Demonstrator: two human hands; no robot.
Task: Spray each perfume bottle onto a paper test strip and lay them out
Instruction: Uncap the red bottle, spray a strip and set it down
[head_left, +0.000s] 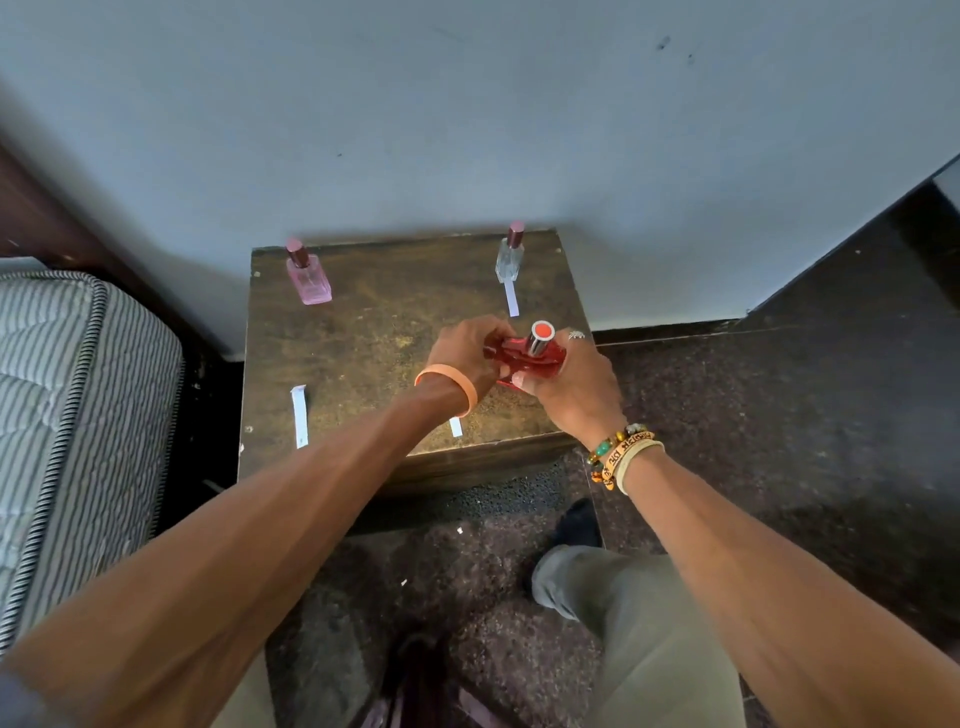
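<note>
Both hands close round the red bottle (524, 357), held above the table (363, 332) toward its 3 o'clock edge. The left hand (465, 353) curls its fingers on the bottle's 9 o'clock side, and the right hand (569, 382) cups it from 4 o'clock, thumb on the near face. The silver cap (542, 333) with its red top is on, so the step in hand looks like uncapping. It should go best if one hand grips the body firmly while the other pulls the cap straight up, without tipping the glass. The bottle is translucent red glass, broad-shouldered and probably slippery. The near strip (455, 426) lies at its 7 o'clock, partly hidden by the left wrist, and the left strip (300, 415) lies at the table's 8 o'clock. The pink bottle (309, 280) stands at 11 o'clock, the clear bottle (509, 257) at 1 o'clock, with the far strip (511, 299) just before it
</note>
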